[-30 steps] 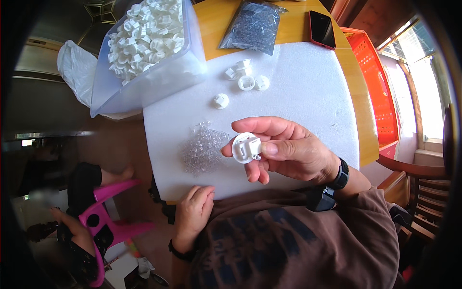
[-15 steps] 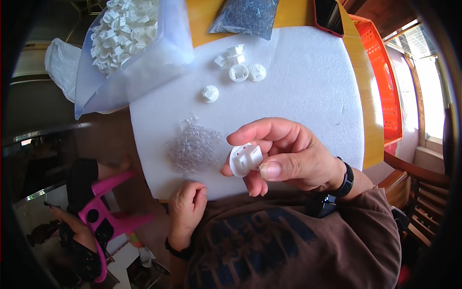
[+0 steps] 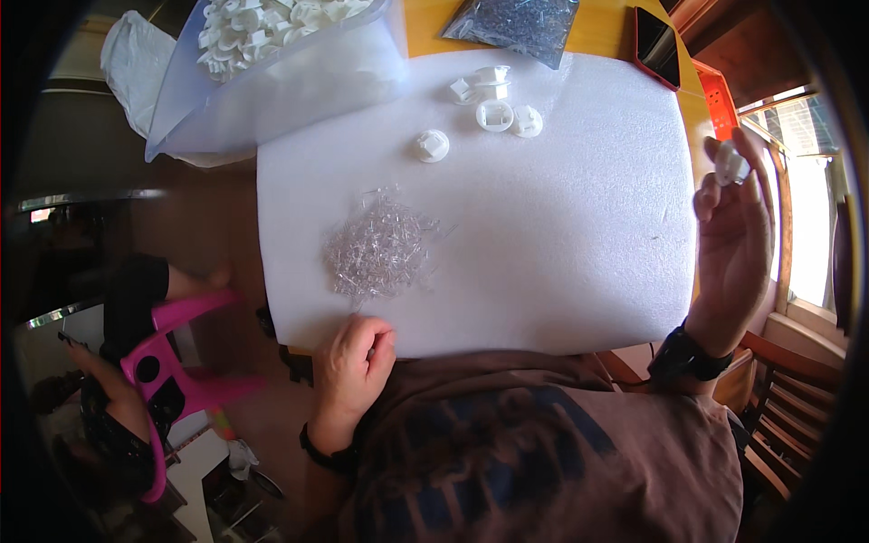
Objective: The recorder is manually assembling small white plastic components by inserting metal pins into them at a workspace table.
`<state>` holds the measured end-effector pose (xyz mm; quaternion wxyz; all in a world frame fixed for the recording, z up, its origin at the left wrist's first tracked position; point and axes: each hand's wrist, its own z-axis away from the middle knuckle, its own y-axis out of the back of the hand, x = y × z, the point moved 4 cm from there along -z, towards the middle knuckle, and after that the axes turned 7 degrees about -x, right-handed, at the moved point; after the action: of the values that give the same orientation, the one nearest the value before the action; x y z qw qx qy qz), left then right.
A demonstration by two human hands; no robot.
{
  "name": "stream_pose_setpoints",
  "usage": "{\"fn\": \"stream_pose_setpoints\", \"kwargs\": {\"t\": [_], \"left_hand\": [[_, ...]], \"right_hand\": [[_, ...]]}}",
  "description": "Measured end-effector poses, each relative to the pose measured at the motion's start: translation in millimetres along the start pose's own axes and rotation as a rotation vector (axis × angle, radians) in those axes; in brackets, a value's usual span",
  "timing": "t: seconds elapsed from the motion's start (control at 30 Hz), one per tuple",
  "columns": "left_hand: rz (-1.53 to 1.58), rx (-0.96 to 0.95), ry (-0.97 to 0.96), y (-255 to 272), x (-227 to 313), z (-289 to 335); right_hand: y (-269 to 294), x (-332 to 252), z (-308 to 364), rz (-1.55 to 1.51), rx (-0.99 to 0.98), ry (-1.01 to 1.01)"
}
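R hand is up at the foam sheet's R edge, mostly past it; its grip is closed on a white plastic pc, held at the fingertips, clear of the white foam sheet. L hand is nr the sheet's near-L corner, fingers curled shut; can't tell if anything's inside. Just beyond it, twd the sheet's L edge, is a pile of clear plastic pins. More white pcs sit nr the sheet's far edge, one a bit apart. Tub w/ lots of the same is at the far-L corner. On the wood surface, past the sheet's far edge: bag of small bits; phone nr the far-R corner.
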<state>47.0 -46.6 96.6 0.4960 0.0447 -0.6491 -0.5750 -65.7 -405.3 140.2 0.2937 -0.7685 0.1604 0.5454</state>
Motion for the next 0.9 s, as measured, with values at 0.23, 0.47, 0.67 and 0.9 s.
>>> {"fn": "stream_pose_setpoints", "kwargs": {"t": [0.23, 0.47, 0.67, 0.9], "left_hand": [[0.034, -0.006, -0.048, 5, 3, -4], [0.057, -0.046, -0.063, 10, 28, -13], [-0.099, 0.143, -0.291, 11, 69, -62], [-0.372, 0.137, -0.159, -12, 71, -90]], "right_hand": [[188, -8, 1, 0.612, 0.677, -0.176], [55, -14, -20, 0.816, 0.261, -0.085], [-99, 26, -25, 0.909, -0.572, -0.056], [-156, 98, -27, 1.236, -0.747, 0.362]]}}
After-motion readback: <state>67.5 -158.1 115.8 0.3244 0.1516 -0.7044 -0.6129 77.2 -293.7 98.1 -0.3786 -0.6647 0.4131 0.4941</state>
